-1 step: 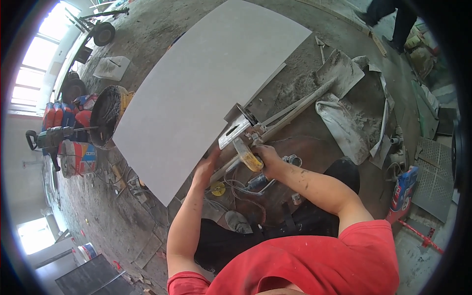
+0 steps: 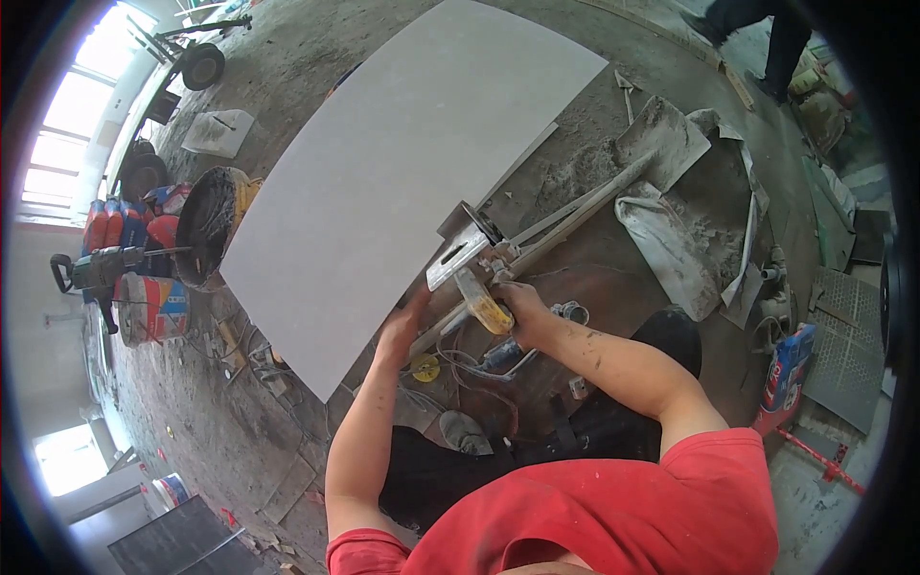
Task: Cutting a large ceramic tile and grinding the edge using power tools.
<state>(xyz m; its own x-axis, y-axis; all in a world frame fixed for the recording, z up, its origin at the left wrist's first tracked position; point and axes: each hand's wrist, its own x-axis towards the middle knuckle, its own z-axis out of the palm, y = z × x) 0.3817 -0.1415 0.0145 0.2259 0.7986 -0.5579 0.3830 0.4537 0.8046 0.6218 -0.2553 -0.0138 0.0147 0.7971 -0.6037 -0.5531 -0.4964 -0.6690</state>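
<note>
Dusty floor (image 2: pixel 220 422), head view: large pale slab (image 2: pixel 412 163) ahead of the person; cutting saw (image 2: pixel 470 249) at its near-right edge. Right grip (image 2: pixel 522 309) closed on the saw beside its yellow handle (image 2: pixel 492 314). Left grip (image 2: pixel 404 328) at slab's edge; fingers partly hidden, closure cannot be told.

Both forearms (image 2: pixel 609 360) were stretched toward the far side; the left hand (image 2: pixel 402 328) was extended, the right hand (image 2: pixel 523 311) curled.
</note>
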